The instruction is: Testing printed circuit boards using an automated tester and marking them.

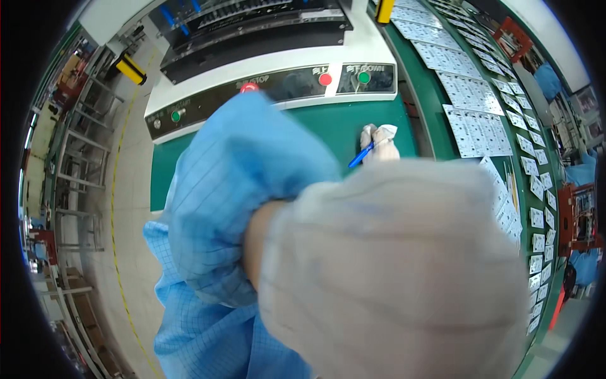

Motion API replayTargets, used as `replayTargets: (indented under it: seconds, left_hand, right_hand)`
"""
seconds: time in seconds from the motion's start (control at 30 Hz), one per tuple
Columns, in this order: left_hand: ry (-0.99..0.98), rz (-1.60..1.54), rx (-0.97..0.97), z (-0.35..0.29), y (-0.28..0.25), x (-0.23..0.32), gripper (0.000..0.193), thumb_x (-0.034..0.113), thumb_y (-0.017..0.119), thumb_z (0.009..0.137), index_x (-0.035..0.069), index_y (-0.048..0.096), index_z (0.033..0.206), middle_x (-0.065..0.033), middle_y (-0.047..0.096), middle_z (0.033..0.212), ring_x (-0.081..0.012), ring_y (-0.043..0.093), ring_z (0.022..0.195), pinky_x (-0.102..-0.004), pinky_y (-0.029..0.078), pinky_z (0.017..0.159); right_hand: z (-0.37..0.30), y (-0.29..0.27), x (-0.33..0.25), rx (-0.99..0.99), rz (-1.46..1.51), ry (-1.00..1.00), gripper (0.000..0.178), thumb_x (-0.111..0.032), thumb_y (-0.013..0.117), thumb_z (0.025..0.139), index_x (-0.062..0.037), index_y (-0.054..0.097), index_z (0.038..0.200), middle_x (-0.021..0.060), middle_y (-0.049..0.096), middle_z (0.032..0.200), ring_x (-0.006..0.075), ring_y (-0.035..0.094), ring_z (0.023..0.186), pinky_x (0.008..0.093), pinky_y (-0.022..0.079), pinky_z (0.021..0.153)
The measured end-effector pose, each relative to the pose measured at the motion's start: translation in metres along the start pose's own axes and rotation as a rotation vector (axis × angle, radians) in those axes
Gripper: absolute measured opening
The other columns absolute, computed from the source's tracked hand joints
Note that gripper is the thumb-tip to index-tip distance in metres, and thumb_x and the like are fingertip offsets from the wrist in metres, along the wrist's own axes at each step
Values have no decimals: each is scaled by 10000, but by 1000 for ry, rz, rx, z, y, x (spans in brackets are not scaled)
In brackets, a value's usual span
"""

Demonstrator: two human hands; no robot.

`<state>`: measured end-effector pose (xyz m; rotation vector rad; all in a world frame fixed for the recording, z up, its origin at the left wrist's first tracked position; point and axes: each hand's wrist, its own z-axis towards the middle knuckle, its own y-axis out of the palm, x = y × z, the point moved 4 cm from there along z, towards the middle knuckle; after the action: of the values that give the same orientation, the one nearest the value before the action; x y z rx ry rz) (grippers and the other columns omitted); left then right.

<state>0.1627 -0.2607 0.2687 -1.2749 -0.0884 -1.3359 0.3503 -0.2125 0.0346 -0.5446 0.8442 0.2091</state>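
Note:
My left hand [398, 271], in a whitish glove, is held up very close to the camera and smeared by motion. Its fingers cannot be made out. A blue checked sleeve [243, 148] leads to it from the left, with a strip of bare wrist between. Beyond it, over the green tabletop [315, 123], shows part of what looks like my right hand [385, 145] in a white glove. Its fingers are closed on a slim blue pen-like tool [361, 155], which slants down to the left. My left hand hides the right forearm.
Ahead stands a white machine [278, 54] with a red button [325, 79] and a green button [363, 77]. At right, a green bench [435, 136] carries white panels [476, 129] and rows of small boards [531, 165]. Metal racks [82, 158] line the walkway at left.

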Motion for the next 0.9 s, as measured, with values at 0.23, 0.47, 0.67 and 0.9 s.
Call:
replayTargets:
  seconds: [0.23, 0.47, 0.67, 0.9]
  left_hand:
    - [-87, 91, 50, -14, -8, 14, 138, 132, 574, 670, 93, 642, 783, -82, 557, 661, -223, 562, 632, -361, 442, 604]
    - [-133, 131, 49, 7, -9, 32, 134, 143, 586, 660, 98, 640, 774, -79, 546, 636, -219, 556, 614, -367, 439, 589]
    - [-241, 181, 64, 5, -10, 27, 133, 150, 594, 653, 101, 640, 767, -76, 538, 619, -217, 551, 601, -371, 436, 578]
    - [-287, 252, 58, -46, -16, 58, 132, 161, 607, 641, 106, 638, 757, -72, 524, 590, -213, 544, 580, -377, 432, 561]
  right_hand:
    - [1, -14, -41, -58, -168, -95, 186, -219, 513, 872, -47, 568, 826, 180, 599, 736, 354, 587, 660, 421, 468, 567]
    - [-8, -8, -5, -111, -331, -113, 190, -215, 510, 869, -49, 599, 894, 194, 611, 789, 358, 593, 686, 429, 474, 595]
    - [-7, -10, -1, -98, -354, -100, 197, -201, 529, 864, -24, 596, 809, 189, 604, 766, 355, 591, 688, 415, 475, 587]
    - [-7, 2, 23, -107, -295, -23, 194, -220, 519, 869, -44, 583, 822, 180, 603, 746, 354, 589, 651, 418, 474, 567]
